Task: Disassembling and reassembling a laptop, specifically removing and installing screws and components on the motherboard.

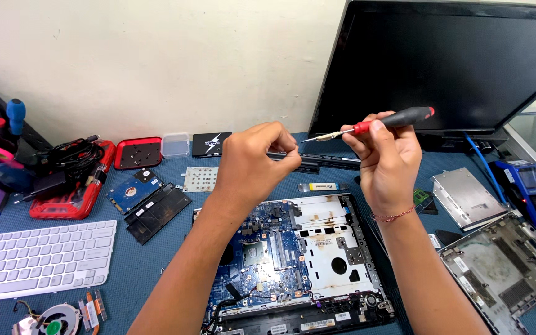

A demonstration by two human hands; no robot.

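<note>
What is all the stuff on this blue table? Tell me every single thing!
Screwdriver: one, red and black handle, in the right hand.
Laptop base: one, opened, blue circuit board showing, centre front.
Monitor: one, black, back right.
Keyboard: one, white, front left.
Hard drive: one, blue label, left of centre.
Red tool case: one, far left, black cables on it.
Red tray: one, by the wall.
Cooling fan: one, bottom left.
Optical drive: one, silver, right.
Bottom cover: one, grey, front right.
Left hand: one, fingers pinched together; whatever they pinch is too small to see.
Right hand: one, gripping the screwdriver.
</note>
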